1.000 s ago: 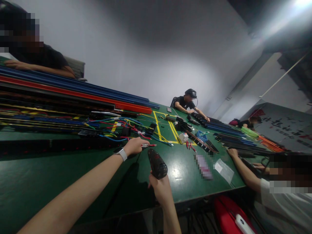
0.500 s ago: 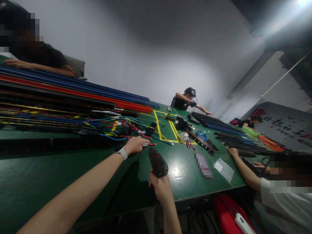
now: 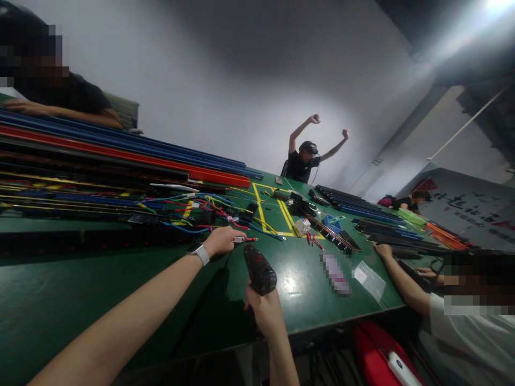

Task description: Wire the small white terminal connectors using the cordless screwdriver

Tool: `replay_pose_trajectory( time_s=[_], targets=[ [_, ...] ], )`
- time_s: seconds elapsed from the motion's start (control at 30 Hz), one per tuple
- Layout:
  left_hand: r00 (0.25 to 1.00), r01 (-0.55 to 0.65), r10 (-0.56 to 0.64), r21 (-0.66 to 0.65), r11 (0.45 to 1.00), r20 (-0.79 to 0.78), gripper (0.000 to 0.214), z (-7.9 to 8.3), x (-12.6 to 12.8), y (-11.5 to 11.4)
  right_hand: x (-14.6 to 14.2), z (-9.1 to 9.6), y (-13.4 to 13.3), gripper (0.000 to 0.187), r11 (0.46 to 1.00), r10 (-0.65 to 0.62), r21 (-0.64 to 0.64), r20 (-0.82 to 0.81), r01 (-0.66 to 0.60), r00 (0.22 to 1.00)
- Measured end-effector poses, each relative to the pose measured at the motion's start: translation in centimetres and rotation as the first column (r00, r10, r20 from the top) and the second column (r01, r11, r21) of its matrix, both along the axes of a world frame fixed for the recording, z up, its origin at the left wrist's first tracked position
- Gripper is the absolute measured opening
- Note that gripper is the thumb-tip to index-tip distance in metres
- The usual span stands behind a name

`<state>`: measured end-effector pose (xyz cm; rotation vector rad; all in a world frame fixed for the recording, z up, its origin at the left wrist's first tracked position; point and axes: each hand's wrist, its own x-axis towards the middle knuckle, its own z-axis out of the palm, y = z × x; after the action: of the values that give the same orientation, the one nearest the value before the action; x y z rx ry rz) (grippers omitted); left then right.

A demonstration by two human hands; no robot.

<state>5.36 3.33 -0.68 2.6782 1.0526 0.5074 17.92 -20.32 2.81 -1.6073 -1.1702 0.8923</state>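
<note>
My right hand [image 3: 266, 311] is closed round the grip of a dark cordless drill [image 3: 259, 269], whose nose points away over the green table [image 3: 64, 300]. My left hand [image 3: 220, 240], with a white watch [image 3: 200, 252] on the wrist, is pinched on a small metal piece with a red wire end [image 3: 245, 239] just ahead of the drill's nose. Both hands hover near the table's middle.
Long red, blue and black rails [image 3: 120, 155] and tangled coloured wires [image 3: 193, 209] lie at the left. A yellow taped rectangle [image 3: 273, 214], a white breaker [image 3: 302, 226] and red pliers [image 3: 315, 241] sit ahead. Other people are at the far end, left and right.
My hands and the drill have barely moved. The person at the far end of the table has raised both arms overhead.
</note>
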Motion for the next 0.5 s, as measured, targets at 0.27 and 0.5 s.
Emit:
replay_pose_trajectory(
  time_s=[0.27, 0.5],
  targets=[
    [1.000, -0.005, 0.005, -0.005, 1.000, -0.008, 0.051, 0.41, 0.05, -0.17, -0.12, 0.33, -0.15, 0.018, 1.000, 0.008, 0.028, -0.044, -0.007, 0.999],
    [1.000, -0.004, 0.004, -0.026, 1.000, 0.016, 0.050, 0.61, 0.02, -0.37, -0.30, 0.99, -0.18, 0.017, 1.000, 0.004, 0.024, -0.043, -0.003, 0.999]
  ],
)
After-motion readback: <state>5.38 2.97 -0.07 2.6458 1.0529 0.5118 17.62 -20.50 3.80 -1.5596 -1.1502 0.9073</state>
